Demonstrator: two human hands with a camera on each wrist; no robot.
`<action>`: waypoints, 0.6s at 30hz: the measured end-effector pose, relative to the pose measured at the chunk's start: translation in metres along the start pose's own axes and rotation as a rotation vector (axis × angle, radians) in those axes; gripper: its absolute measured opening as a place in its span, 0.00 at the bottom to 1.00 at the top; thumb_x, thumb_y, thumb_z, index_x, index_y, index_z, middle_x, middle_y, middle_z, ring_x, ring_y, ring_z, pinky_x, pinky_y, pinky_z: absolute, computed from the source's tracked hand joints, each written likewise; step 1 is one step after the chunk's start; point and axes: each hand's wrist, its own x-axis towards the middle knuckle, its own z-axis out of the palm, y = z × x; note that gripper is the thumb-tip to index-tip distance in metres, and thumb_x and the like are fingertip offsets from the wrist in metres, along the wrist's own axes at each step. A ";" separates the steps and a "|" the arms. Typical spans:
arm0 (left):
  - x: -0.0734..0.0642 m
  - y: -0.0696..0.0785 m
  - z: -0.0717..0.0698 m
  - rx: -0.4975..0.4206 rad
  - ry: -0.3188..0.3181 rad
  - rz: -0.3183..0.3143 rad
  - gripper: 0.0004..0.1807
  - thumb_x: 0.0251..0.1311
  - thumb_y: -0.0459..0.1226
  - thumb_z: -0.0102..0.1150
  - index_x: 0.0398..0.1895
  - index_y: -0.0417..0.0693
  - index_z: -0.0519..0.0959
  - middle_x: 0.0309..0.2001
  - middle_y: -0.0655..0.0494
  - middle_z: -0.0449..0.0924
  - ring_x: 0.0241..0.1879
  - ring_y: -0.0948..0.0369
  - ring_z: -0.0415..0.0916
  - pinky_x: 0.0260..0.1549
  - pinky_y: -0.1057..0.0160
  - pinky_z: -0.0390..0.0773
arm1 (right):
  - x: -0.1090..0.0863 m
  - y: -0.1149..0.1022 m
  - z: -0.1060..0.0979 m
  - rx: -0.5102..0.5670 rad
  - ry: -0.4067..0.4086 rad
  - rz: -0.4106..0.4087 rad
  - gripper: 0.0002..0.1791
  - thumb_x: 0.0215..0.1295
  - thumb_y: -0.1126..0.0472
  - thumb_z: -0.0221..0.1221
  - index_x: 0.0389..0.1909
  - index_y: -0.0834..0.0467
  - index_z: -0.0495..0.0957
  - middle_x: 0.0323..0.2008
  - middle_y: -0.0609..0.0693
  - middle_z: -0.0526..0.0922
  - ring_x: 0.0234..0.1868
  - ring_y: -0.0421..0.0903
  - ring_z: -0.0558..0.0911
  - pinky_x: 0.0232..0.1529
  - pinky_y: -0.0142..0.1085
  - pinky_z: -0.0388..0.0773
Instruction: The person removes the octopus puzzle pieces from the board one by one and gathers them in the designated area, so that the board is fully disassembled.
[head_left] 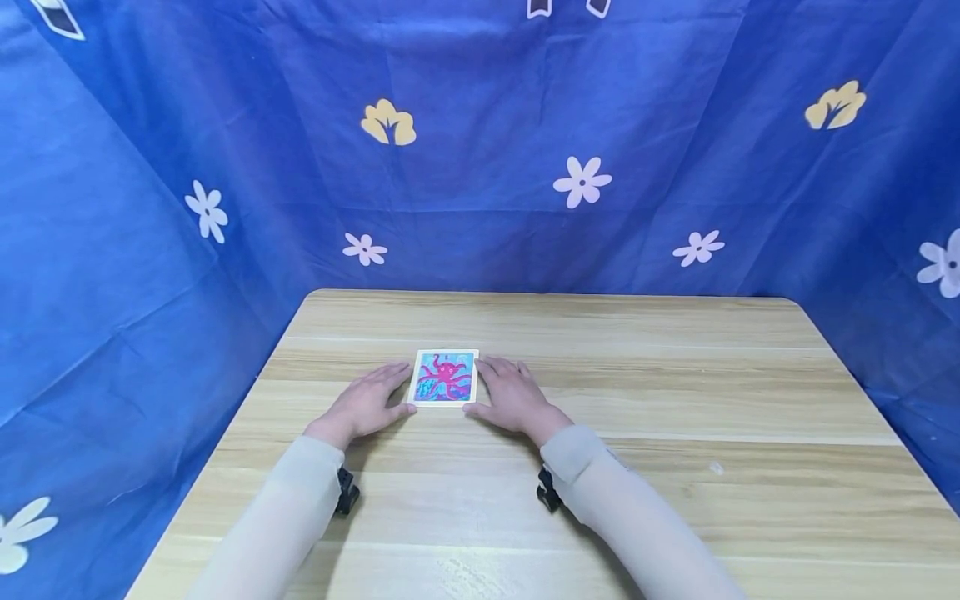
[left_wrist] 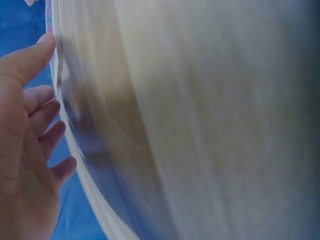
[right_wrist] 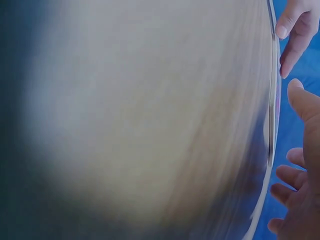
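Observation:
A flat square board (head_left: 445, 377) with a pale border and a pink octopus picture on blue lies on the table. My left hand (head_left: 367, 403) is at its left side, thumb by the near left corner. On the opposite side my right hand (head_left: 514, 397) rests, its thumb by the near right corner. Fingers on both hands look extended or loosely bent, and neither hand wraps round the board. From the wrist views, the left hand (left_wrist: 30, 130) and the right hand (right_wrist: 300, 185) show spread fingers beside the board's thin edge; exact contact is hard to tell.
The light wood-grain table (head_left: 637, 375) stretches to both sides and toward the front. Blue cloth (head_left: 480, 183) with flowers hangs behind it and at the left and right. A small pale mark (head_left: 716, 468) is on the table's right part.

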 end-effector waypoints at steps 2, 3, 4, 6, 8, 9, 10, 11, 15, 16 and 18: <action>0.000 0.000 0.000 -0.002 -0.007 0.008 0.39 0.62 0.50 0.58 0.70 0.37 0.60 0.70 0.41 0.57 0.68 0.42 0.52 0.64 0.42 0.53 | 0.002 -0.001 0.000 -0.004 -0.009 -0.004 0.46 0.61 0.32 0.52 0.73 0.56 0.55 0.71 0.53 0.58 0.70 0.52 0.57 0.68 0.52 0.49; 0.001 0.000 0.000 0.000 -0.012 0.012 0.39 0.62 0.50 0.57 0.70 0.37 0.60 0.70 0.41 0.57 0.68 0.42 0.52 0.64 0.42 0.53 | 0.003 -0.001 0.001 -0.007 -0.017 -0.005 0.46 0.61 0.32 0.52 0.73 0.56 0.54 0.71 0.53 0.58 0.70 0.52 0.57 0.68 0.51 0.49; 0.001 0.000 0.000 0.004 -0.017 0.015 0.38 0.62 0.49 0.57 0.70 0.37 0.60 0.70 0.41 0.57 0.68 0.42 0.52 0.64 0.43 0.53 | 0.003 -0.001 0.001 -0.008 -0.020 -0.008 0.46 0.62 0.33 0.52 0.73 0.56 0.55 0.71 0.53 0.58 0.70 0.52 0.57 0.68 0.51 0.49; 0.001 0.001 0.000 0.010 -0.027 0.019 0.37 0.63 0.49 0.56 0.70 0.37 0.60 0.70 0.41 0.57 0.68 0.42 0.52 0.64 0.43 0.54 | 0.004 -0.001 0.001 -0.013 -0.030 -0.011 0.46 0.62 0.33 0.52 0.72 0.57 0.55 0.70 0.53 0.59 0.70 0.52 0.57 0.68 0.51 0.50; 0.002 0.001 0.000 0.017 -0.033 0.023 0.36 0.64 0.48 0.56 0.70 0.37 0.60 0.70 0.41 0.58 0.68 0.43 0.52 0.64 0.43 0.54 | 0.005 -0.001 0.001 -0.021 -0.041 -0.012 0.45 0.63 0.34 0.52 0.72 0.57 0.55 0.70 0.53 0.59 0.70 0.52 0.56 0.68 0.51 0.49; 0.002 0.001 0.000 0.019 -0.036 0.024 0.36 0.64 0.47 0.55 0.70 0.37 0.61 0.70 0.41 0.58 0.68 0.43 0.52 0.64 0.43 0.54 | 0.005 -0.001 0.001 -0.024 -0.043 -0.012 0.44 0.63 0.34 0.52 0.72 0.57 0.56 0.70 0.52 0.60 0.70 0.51 0.56 0.68 0.51 0.50; 0.002 0.001 0.000 0.017 -0.036 0.024 0.36 0.64 0.47 0.55 0.69 0.37 0.61 0.69 0.42 0.58 0.68 0.43 0.52 0.64 0.43 0.55 | 0.005 -0.002 0.001 -0.029 -0.047 -0.011 0.44 0.63 0.34 0.51 0.72 0.57 0.56 0.70 0.52 0.60 0.70 0.51 0.56 0.68 0.51 0.49; 0.003 0.001 0.000 0.015 -0.037 0.025 0.35 0.64 0.46 0.55 0.69 0.37 0.61 0.69 0.42 0.58 0.68 0.43 0.52 0.64 0.43 0.54 | 0.005 -0.001 0.001 -0.035 -0.053 -0.011 0.43 0.64 0.34 0.51 0.72 0.57 0.57 0.70 0.52 0.60 0.70 0.51 0.56 0.68 0.51 0.49; 0.004 0.002 -0.001 0.003 -0.043 0.026 0.34 0.64 0.46 0.55 0.69 0.38 0.61 0.70 0.43 0.57 0.69 0.43 0.52 0.65 0.43 0.54 | 0.006 -0.001 0.001 -0.061 -0.076 -0.014 0.41 0.66 0.35 0.49 0.72 0.57 0.58 0.70 0.52 0.59 0.71 0.49 0.56 0.69 0.51 0.50; 0.004 0.002 -0.001 0.000 -0.046 0.026 0.34 0.65 0.45 0.55 0.69 0.38 0.61 0.70 0.43 0.57 0.69 0.43 0.51 0.65 0.44 0.53 | 0.007 -0.001 0.001 -0.065 -0.081 -0.015 0.41 0.66 0.35 0.49 0.72 0.57 0.58 0.71 0.52 0.59 0.71 0.49 0.55 0.68 0.51 0.50; 0.004 0.002 -0.002 -0.003 -0.052 0.025 0.34 0.65 0.45 0.55 0.69 0.38 0.61 0.70 0.43 0.57 0.69 0.44 0.51 0.65 0.44 0.53 | 0.007 -0.001 0.000 -0.068 -0.089 -0.016 0.40 0.67 0.36 0.48 0.72 0.57 0.58 0.71 0.52 0.58 0.71 0.49 0.55 0.69 0.50 0.50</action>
